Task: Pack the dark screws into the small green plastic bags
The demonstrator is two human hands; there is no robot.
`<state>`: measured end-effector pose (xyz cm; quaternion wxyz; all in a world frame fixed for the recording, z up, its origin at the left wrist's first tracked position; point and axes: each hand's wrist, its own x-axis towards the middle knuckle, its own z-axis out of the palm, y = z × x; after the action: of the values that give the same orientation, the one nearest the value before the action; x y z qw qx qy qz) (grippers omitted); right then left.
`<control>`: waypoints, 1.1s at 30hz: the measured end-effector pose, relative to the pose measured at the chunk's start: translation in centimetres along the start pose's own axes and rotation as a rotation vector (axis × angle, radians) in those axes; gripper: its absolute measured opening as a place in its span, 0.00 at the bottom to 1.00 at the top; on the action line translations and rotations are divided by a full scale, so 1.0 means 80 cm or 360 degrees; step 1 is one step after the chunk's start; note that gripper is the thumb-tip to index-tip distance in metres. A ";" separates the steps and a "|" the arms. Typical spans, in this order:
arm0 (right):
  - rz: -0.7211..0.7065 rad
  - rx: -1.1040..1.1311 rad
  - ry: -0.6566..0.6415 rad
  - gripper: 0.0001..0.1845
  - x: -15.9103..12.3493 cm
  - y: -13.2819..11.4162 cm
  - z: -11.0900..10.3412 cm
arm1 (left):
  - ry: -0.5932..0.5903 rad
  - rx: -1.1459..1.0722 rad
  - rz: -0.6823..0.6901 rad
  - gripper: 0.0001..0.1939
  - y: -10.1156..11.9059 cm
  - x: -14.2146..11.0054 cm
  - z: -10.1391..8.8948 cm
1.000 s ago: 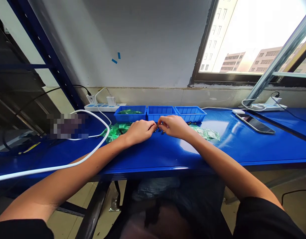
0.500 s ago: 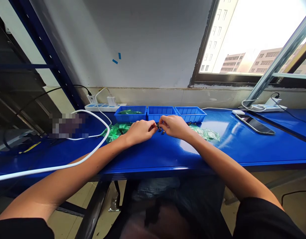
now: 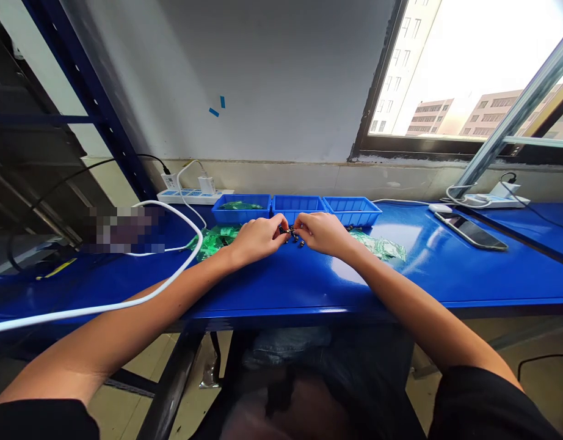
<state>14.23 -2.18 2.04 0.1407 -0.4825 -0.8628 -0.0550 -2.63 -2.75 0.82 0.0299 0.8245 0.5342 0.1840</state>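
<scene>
Thumb and fingers of my left hand [image 3: 259,237] are pinched on a small dark part [image 3: 286,230] with a metallic glint, too small to name. My right hand [image 3: 320,232] pinches close beside it, fingertips nearly meeting the left ones; what sits between its fingers is mostly hidden. Several small black pieces [image 3: 301,244] lie on the blue table [image 3: 281,281] just below the fingertips. Left of my left hand lies a green plastic bag [image 3: 212,241] with dark bits in it. A paler green bag [image 3: 385,246] rests right of my right hand.
Behind my hands stand a left blue bin [image 3: 242,215] with green material inside, a middle blue bin [image 3: 297,203] and a right blue bin [image 3: 352,214]. A white cable [image 3: 102,309] loops across my left forearm. A phone [image 3: 471,230] lies at right; a power strip [image 3: 190,197] sits back left.
Both hands stay pinched at nearly the same place. The left fingertips have shifted slightly, showing a little more of the small part. The view has moved very slightly.
</scene>
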 end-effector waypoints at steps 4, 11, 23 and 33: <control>0.0003 0.0013 0.0013 0.11 0.000 0.001 0.001 | -0.0010 0.0032 0.0016 0.12 0.000 0.000 0.000; -0.0018 -0.0024 -0.0014 0.12 0.000 0.000 0.000 | -0.0044 0.0131 -0.0006 0.18 0.002 -0.001 -0.001; -0.0015 -0.0025 -0.0006 0.13 0.000 -0.001 0.000 | 0.0075 -0.0019 0.0035 0.11 0.001 0.000 0.001; -0.0072 0.0065 0.0054 0.11 -0.001 0.001 0.003 | 0.0007 0.0097 -0.0038 0.13 0.004 -0.001 0.001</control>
<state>14.26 -2.14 1.82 0.1640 -0.4589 -0.8719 -0.0488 -2.35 -2.96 0.79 0.0057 0.8182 0.5495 0.1690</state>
